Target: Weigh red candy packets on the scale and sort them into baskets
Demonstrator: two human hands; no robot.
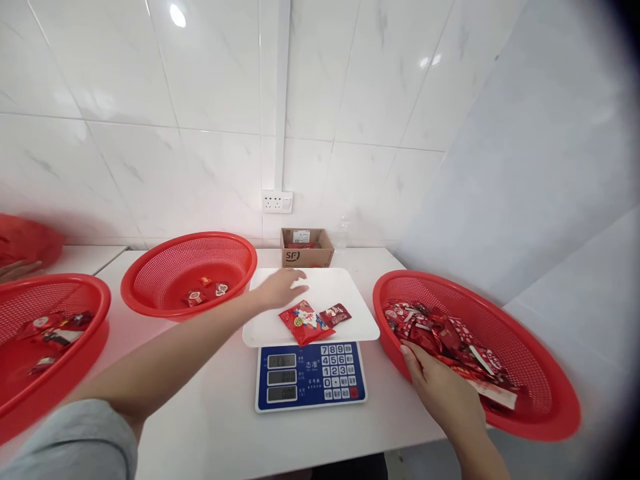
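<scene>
Leftmost on my feed, a red basket (95, 285) holds a few packets, and a second basket (129, 283) beside it holds some more. My left hand (283, 288) is open and empty above the pan of the scale (313, 377), where a bright red packet (305, 322) and a dark red packet (335, 314) lie. My right hand (443, 387) lies across the near rim of the right-hand basket (563, 400), full of wrappers; I can't tell whether it grips.

From here, the baskets (557, 410) look plain red, the scale (311, 383) blue-fronted under its white tray (343, 285). The larger packet (305, 324) is bright red printed blue and white, the smaller packet (335, 315) maroon.
</scene>
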